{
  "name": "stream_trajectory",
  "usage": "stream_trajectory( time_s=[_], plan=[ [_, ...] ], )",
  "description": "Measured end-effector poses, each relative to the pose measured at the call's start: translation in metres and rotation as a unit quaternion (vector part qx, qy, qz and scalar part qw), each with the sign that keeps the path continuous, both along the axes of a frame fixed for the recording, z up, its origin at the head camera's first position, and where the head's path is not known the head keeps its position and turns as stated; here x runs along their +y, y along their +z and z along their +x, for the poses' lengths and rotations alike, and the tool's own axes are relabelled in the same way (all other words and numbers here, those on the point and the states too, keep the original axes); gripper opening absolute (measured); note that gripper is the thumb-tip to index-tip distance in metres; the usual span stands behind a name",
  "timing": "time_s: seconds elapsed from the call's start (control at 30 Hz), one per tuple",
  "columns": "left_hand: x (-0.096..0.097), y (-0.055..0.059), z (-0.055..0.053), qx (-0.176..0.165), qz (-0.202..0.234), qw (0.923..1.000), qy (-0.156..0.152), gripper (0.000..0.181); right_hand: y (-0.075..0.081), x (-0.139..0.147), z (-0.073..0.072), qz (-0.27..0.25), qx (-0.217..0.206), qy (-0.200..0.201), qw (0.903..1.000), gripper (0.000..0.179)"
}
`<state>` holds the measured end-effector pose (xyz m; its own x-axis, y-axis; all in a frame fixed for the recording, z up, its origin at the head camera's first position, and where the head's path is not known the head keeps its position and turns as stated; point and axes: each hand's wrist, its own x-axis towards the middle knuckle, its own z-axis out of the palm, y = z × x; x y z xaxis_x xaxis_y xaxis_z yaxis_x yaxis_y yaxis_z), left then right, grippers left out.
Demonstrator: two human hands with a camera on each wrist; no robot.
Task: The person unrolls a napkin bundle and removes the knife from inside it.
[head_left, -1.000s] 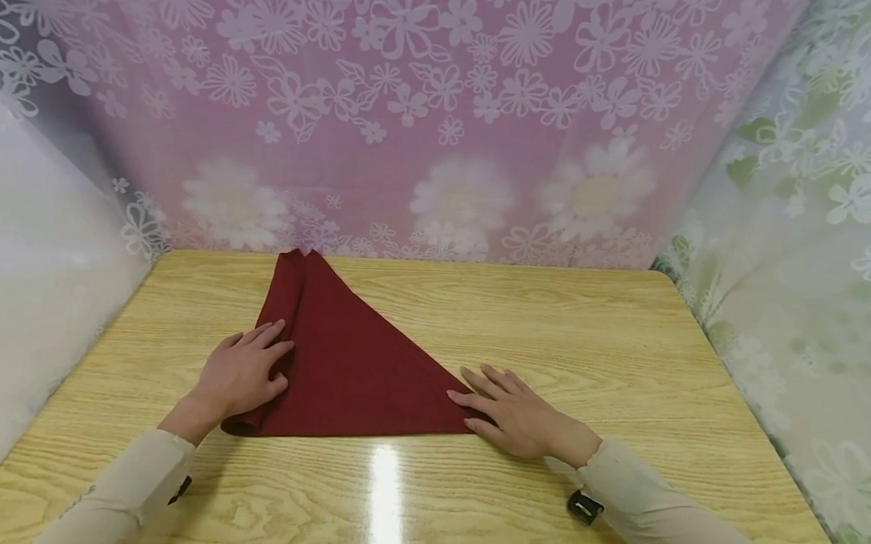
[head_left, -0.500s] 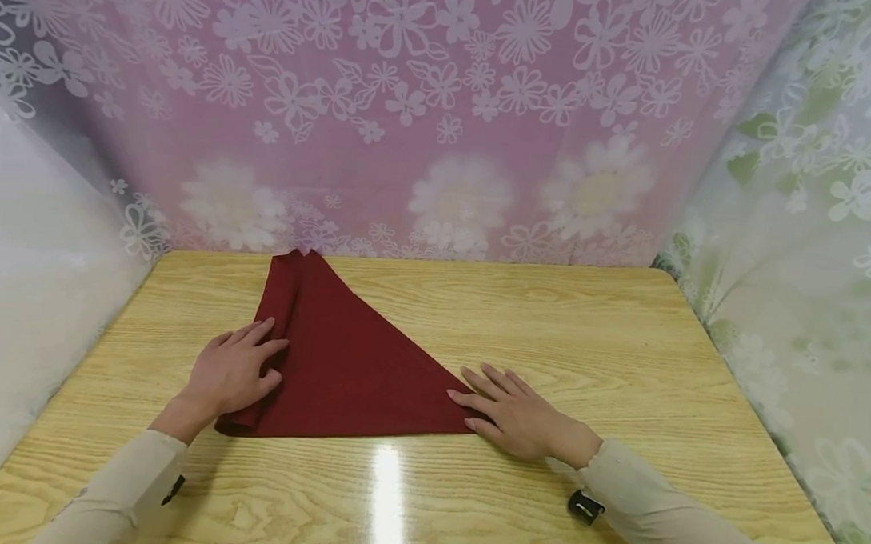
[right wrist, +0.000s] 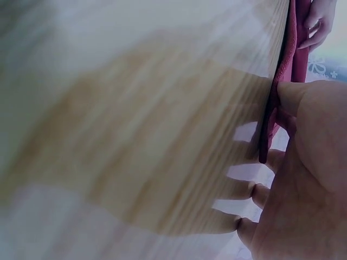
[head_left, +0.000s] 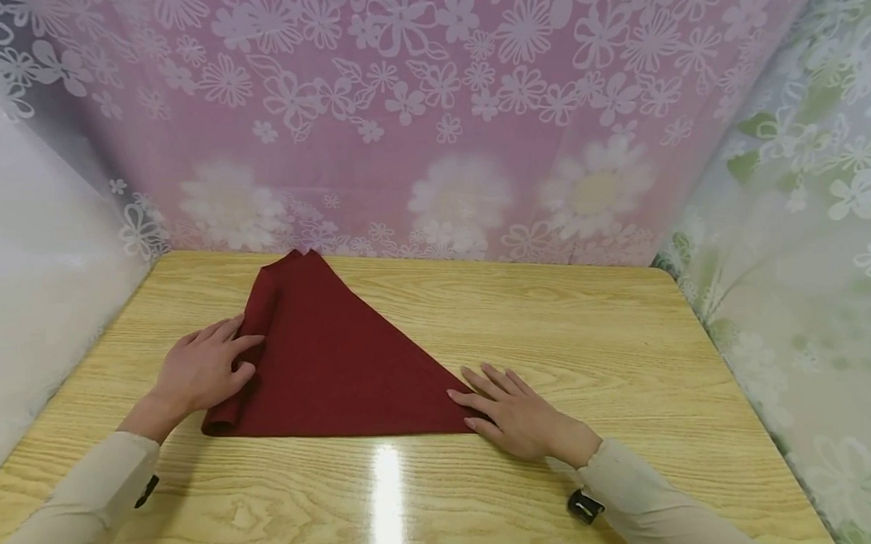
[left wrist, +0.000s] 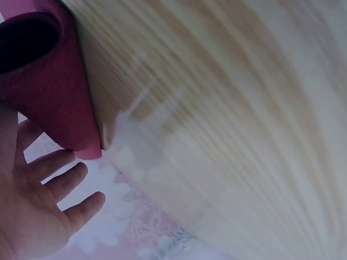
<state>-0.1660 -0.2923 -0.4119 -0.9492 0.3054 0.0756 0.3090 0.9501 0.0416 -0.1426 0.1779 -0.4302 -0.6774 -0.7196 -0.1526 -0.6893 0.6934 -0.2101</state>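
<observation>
A dark red cloth [head_left: 346,365] lies on the table in a roughly triangular shape, its left side curled into a loose roll [head_left: 223,413]. My left hand [head_left: 202,368] touches that roll, fingers loosely extended. In the left wrist view the roll's hollow end [left wrist: 32,40] faces the camera, and the fingers of my left hand [left wrist: 40,200] are spread apart beside it. My right hand [head_left: 520,415] rests flat over the cloth's right corner, which it covers. In the right wrist view, the thumb of my right hand [right wrist: 320,146] touches the cloth's edge [right wrist: 282,76].
The wooden table [head_left: 549,316] has a strip of light reflected near its front. A pink floral curtain [head_left: 381,166] hangs behind it, with pale floral sheets at both sides. Each wrist carries a black strap piece [head_left: 584,506].
My left hand has moved left, and the rolled side of the cloth has shifted left with it, so more flat cloth shows. My right hand has stayed on the right corner.
</observation>
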Motion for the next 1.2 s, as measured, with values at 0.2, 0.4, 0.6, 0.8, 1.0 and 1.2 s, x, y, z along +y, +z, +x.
stream_trajectory(
  time_s=[0.2, 0.4, 0.6, 0.8, 1.0, 1.2],
  plan=[
    [-0.009, -0.001, 0.003, 0.001, -0.002, 1.0000, -0.001, 0.051, -0.001, 0.000, 0.000, -0.003, 0.001, 0.001, 1.0000, 0.048],
    [-0.018, -0.008, 0.006, 0.029, -0.015, 0.9987, -0.039, 0.052, 0.000, -0.001, 0.000, -0.001, -0.002, 0.002, 1.0000, 0.048],
    [-0.021, -0.013, 0.008, 0.007, -0.028, 0.9984, -0.048, 0.055, 0.001, -0.001, 0.000, -0.003, -0.002, 0.000, 1.0000, 0.048],
    [-0.021, -0.015, 0.007, -0.005, -0.030, 0.9985, -0.046, 0.055, 0.000, 0.000, 0.000, 0.000, 0.000, 0.001, 1.0000, 0.048],
    [-0.018, -0.014, 0.007, 0.011, -0.034, 0.9977, -0.058, 0.055, 0.000, 0.000, 0.000, 0.001, -0.001, 0.002, 1.0000, 0.048],
    [-0.010, -0.011, 0.006, 0.034, -0.033, 0.9950, -0.088, 0.049, 0.001, 0.000, 0.000, 0.004, -0.004, 0.000, 1.0000, 0.049]
  ],
)
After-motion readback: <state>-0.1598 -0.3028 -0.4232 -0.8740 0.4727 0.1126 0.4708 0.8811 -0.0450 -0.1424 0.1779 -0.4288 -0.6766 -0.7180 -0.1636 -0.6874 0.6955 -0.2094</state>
